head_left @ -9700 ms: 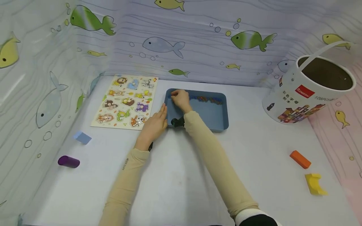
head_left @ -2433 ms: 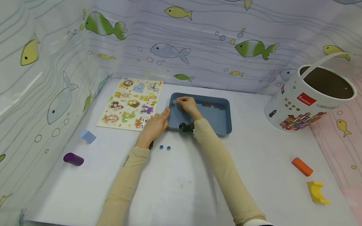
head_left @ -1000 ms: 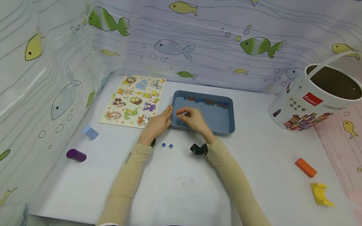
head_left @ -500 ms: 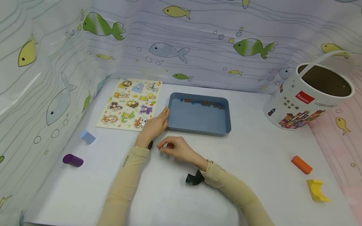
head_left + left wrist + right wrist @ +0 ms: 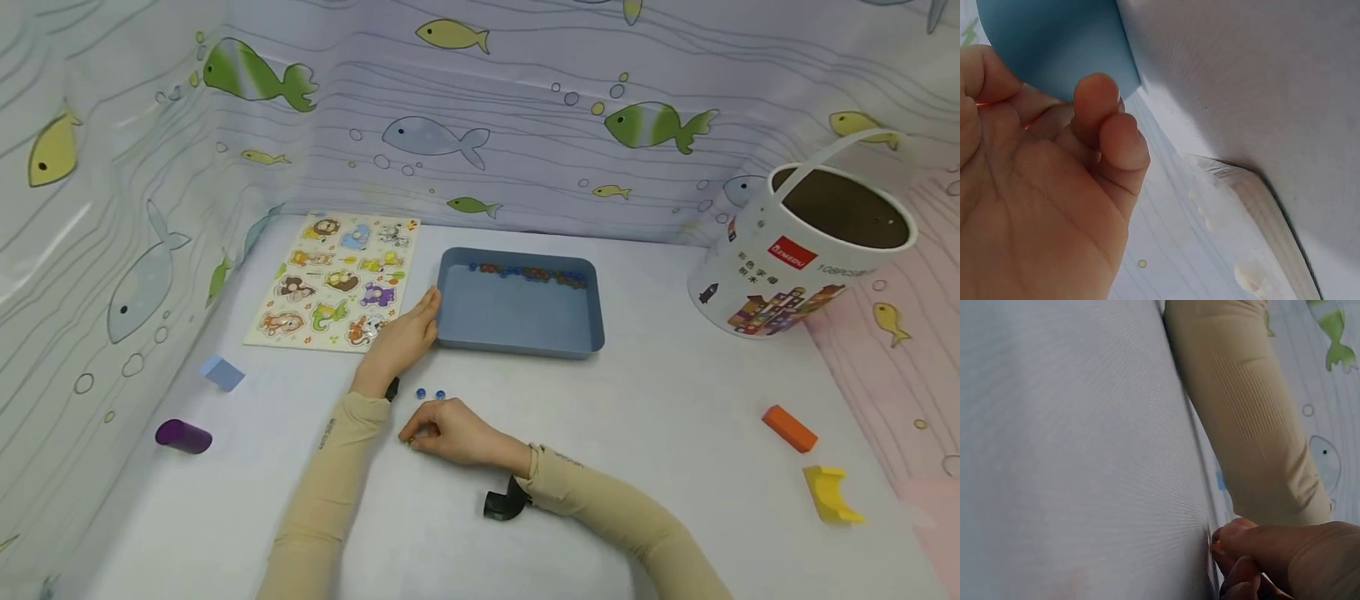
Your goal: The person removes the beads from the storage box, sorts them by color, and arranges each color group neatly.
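A blue tray (image 5: 517,346) sits mid-table with a row of small coloured beads (image 5: 528,272) along its far wall. My left hand (image 5: 401,337) rests with straight fingers against the tray's left wall; the left wrist view shows the fingers (image 5: 1104,125) touching the blue tray (image 5: 1054,44). Two blue beads (image 5: 430,394) lie on the white table in front of the tray. Just below them my right hand (image 5: 411,435) rests on the table, fingers curled, fingertips (image 5: 1222,540) pinched together on a small bead that is mostly hidden.
An animal puzzle board (image 5: 333,279) lies left of the tray. A white bucket (image 5: 795,250) stands at the back right. An orange block (image 5: 789,428) and a yellow block (image 5: 828,494) lie at the right, a purple cylinder (image 5: 183,436) and a light blue cube (image 5: 222,372) at the left.
My right hand left the tray and came down to the table in front of the two blue beads. The left hand stayed at the tray's left wall.
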Tool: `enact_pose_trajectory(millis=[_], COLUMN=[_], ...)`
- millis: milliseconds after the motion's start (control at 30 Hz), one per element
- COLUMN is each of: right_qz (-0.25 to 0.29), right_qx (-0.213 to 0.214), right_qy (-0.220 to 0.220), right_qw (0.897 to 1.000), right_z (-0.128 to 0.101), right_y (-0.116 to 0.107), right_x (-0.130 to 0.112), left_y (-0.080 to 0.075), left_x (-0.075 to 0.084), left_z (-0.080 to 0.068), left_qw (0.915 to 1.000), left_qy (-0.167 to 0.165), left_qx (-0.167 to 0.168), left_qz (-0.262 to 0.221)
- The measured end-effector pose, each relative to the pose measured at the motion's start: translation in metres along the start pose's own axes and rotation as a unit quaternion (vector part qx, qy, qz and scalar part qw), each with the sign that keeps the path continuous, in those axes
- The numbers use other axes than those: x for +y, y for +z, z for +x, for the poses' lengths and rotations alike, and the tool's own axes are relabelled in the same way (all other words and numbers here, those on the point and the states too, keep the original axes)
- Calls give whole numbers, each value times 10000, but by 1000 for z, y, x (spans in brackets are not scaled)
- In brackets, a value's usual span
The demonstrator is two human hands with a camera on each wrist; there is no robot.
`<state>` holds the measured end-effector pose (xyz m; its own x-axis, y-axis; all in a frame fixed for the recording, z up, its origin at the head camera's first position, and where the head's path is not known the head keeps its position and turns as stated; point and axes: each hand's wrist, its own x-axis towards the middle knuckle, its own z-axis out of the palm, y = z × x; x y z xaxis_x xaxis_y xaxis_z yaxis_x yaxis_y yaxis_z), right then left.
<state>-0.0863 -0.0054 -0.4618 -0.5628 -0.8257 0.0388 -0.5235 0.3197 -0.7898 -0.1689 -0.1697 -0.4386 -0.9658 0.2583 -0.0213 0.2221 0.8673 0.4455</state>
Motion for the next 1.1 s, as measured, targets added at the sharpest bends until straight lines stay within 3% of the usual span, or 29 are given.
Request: enact_pose_trajectory(millis=[267,567,767,1100], right_qz=[-112,674,1336,1935], right_qx=[-160,-322,289,1845], right_qy=[-108,242,619,1290], right_qw=[9998,9969,9887,9549], right_z=[1,2,2,31], right_y=[-3,-28,-74,-148], right_x=[-1,-5,4,45], left_y=[0,2,2,3], left_x=[-1,0,2,-1], left_z=[0,0,1,1], left_qw=[9998,9984,9985,9989], left_qy=[-11,43,60,28], left_qx=[10,166,182,203], left_qz=[176,541,514,432])
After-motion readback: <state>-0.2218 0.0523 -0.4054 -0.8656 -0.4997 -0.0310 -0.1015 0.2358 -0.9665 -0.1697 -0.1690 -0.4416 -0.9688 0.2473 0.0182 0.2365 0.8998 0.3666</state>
